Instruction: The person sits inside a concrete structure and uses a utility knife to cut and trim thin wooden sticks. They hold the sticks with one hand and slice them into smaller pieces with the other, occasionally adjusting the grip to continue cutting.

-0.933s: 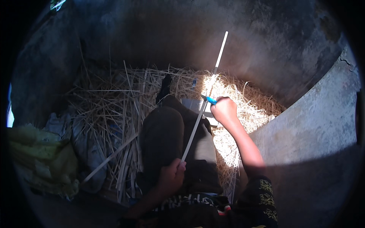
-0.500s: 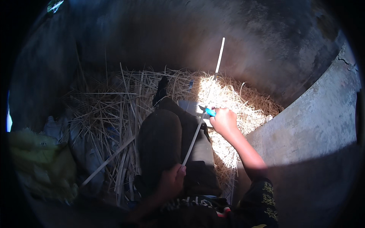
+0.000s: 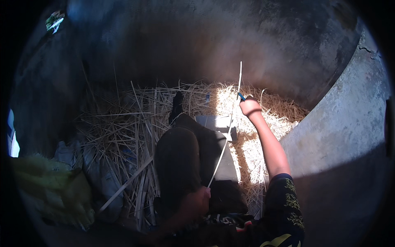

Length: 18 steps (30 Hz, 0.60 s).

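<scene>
Here I see my left hand (image 3: pixel 196 201) closed on the lower end of 1 long pale thin cane strip (image 3: pixel 225 139), my right hand (image 3: pixel 250 107) gripping a small blue-handled blade (image 3: pixel 241 96) against its upper part, so the paring looks unfinished above the heap of dry straw-coloured shavings (image 3: pixel 135 136).

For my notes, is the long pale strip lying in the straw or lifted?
Lifted: the left hand grips the pale strip's lower end, the right hand farther up.
</scene>
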Available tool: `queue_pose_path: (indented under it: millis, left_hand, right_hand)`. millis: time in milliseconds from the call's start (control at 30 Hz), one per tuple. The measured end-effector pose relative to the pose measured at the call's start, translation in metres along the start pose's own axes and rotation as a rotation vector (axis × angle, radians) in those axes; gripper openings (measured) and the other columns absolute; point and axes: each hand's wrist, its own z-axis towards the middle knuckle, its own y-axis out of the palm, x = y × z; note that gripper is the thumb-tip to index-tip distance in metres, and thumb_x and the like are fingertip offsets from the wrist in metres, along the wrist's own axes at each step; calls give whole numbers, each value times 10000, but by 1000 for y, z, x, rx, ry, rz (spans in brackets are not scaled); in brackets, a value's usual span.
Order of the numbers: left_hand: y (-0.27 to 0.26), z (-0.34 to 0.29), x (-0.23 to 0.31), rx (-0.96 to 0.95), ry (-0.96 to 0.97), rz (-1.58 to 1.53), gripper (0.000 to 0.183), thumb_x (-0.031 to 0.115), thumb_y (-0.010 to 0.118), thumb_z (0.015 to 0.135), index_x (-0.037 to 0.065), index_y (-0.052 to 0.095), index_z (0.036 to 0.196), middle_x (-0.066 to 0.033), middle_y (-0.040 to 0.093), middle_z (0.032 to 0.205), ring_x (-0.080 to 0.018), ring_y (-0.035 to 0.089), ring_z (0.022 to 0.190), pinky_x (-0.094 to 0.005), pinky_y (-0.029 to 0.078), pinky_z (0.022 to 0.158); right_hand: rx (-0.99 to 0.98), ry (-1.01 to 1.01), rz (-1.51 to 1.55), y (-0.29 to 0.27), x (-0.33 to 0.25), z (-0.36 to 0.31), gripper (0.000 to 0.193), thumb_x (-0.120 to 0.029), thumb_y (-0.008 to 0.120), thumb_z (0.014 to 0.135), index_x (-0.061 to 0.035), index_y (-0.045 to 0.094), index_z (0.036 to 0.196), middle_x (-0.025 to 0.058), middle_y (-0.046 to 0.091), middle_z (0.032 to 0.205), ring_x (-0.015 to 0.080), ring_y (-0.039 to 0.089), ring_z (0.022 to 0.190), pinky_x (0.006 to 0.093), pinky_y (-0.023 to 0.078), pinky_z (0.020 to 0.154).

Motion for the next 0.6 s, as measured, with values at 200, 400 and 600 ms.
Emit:
queue_pose_path:
  millis: [200, 400, 600]
  left_hand:
    - [-9, -4, 13, -27, -112, -190, 420, 391, 397, 1049, 18, 568, 958, -158, 574, 636, -289, 632, 614, -415, 472, 624]
    - [-30, -2, 16, -182, -85, -142, 413, 383, 394, 1054, 12, 548, 959, -135, 596, 708, -213, 625, 665, -382, 469, 635]
    - [-67, -21, -3, -322, -263, -436, 359, 348, 376, 1068, 42, 527, 955, -46, 510, 728, -161, 501, 650, -330, 418, 615]
  right_hand:
    - [-239, 337, 1579, -14, -65, -63, 347, -326, 453, 976, -58, 575, 792, -27, 401, 491, 110, 318, 372, 290, 280, 396]
    - [96, 277, 2159, -49, -57, -112, 392, -348, 381, 1028, -7, 574, 1029, -42, 340, 504, 82, 281, 393, 270, 297, 400]
    - [25, 113, 2148, -70, -66, -131, 345, -315, 464, 1018, -11, 627, 1020, -55, 314, 468, 63, 258, 355, 232, 248, 381]
